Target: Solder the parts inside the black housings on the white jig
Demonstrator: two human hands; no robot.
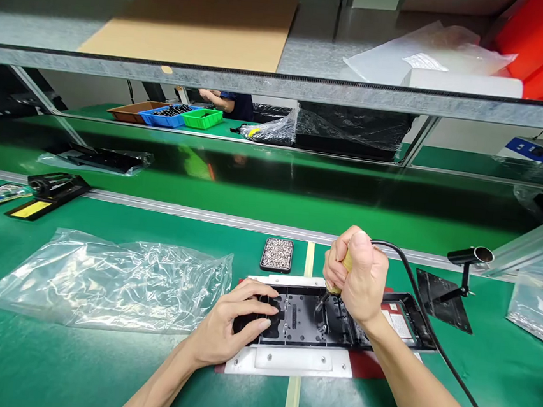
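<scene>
A long black plastic housing (pixel 296 324) lies open side up in a white fixture (pixel 295 359) on a dark red base. My left hand (pixel 241 316) rests over the housing's left end with its fingers spread and curved, fingertips touching the inside. My right hand (pixel 357 279) is closed in a fist around the yellow handle of a corded soldering iron (pixel 346 262). The iron points down and its metal tip (pixel 322 303) is inside the housing near the middle; whether it touches cannot be seen. Behind the housing sits a small black tray of tiny metal parts (pixel 277 254).
Clear plastic bags (pixel 110 284) lie at the left. A tube-shaped iron stand (pixel 470 256) stands right, past the black cord (pixel 436 338). An overhead shelf (pixel 283 84) crosses the back. A co-worker's arm (pixel 221 101) shows beyond it, near coloured bins (pixel 203 118).
</scene>
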